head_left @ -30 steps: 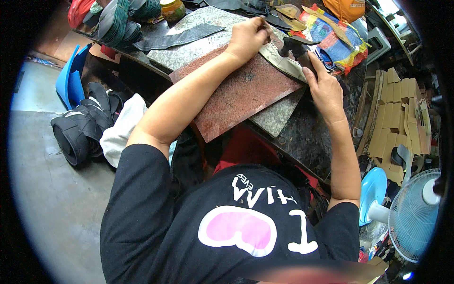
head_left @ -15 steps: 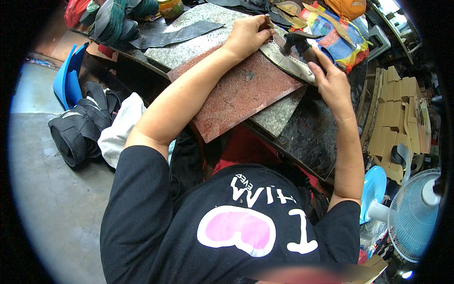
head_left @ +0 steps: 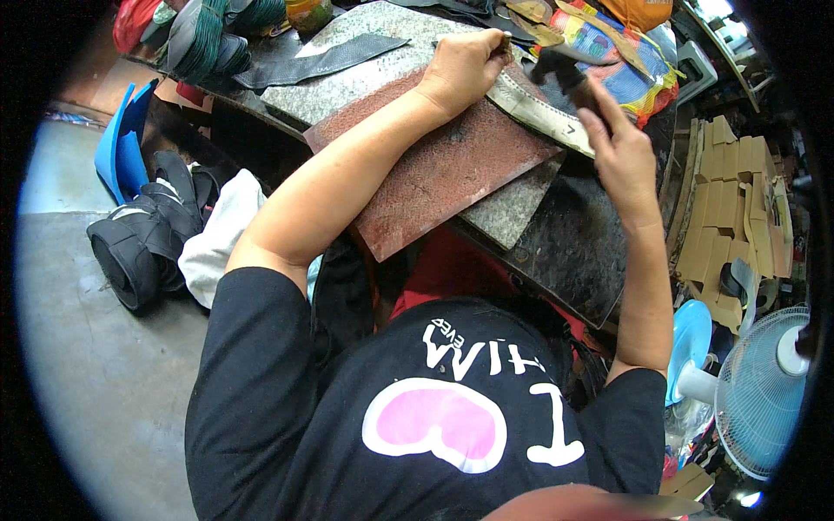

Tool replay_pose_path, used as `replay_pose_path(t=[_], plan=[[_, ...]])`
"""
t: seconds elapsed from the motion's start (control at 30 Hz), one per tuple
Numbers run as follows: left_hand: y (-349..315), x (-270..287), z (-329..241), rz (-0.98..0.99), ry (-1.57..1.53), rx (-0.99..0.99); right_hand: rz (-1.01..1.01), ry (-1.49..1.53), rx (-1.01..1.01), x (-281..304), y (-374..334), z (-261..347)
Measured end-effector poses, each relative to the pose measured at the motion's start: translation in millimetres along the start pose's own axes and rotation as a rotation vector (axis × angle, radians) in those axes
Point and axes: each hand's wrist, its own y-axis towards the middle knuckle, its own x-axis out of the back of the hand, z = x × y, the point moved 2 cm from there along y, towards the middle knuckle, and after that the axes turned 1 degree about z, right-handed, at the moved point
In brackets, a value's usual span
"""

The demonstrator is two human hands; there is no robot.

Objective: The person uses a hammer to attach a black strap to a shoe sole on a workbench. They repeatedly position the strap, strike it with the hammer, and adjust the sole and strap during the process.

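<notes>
My right hand [head_left: 627,165] is wrapped round the handle of a hammer [head_left: 563,73]; its dark head is held above a pale curved strip [head_left: 539,113]. The strip has small marks along its length and lies across the far right part of a reddish slab [head_left: 452,156]. At the strip's far end, my left hand [head_left: 469,71] is closed in a pinch. A small brownish thing shows at its fingertips, too small and too covered to name.
Under the reddish slab lies a grey speckled slab [head_left: 512,213] on a dark worktable [head_left: 582,260]. A dark strip [head_left: 321,65] rests at the far left. Beyond the hammer sits a colourful mesh bag [head_left: 599,56]. A fan [head_left: 756,399] and cardboard boxes [head_left: 725,200] stand at the right.
My left hand has shifted slightly right and nearer along the pale strip. My right hand and the hammer have moved a little to the right; the hammer head is slightly higher in view.
</notes>
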Motion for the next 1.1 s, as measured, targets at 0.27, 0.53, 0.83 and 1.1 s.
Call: replay_pose_path(t=[0.27, 0.53, 0.83, 1.1], plan=[[0.7, -12.6, 29.7, -0.028, -0.843, 0.555, 0.104, -0.091, -0.045, -17.2, -12.0, 0.3], [-0.6, -3.9, 17.0, 0.049, -0.422, 0.37, 0.111, -0.082, -0.032, -21.5, -13.0, -12.8], [1.9, 2.9, -1.0, 0.083, -0.004, -0.057, -0.213, 0.441, 0.191, 58.4, 12.8, 29.1], [2.0, -0.7, -12.5, 0.044, 0.037, -0.087, -0.028, 0.189, -0.007, 9.2, 8.3, -1.7]])
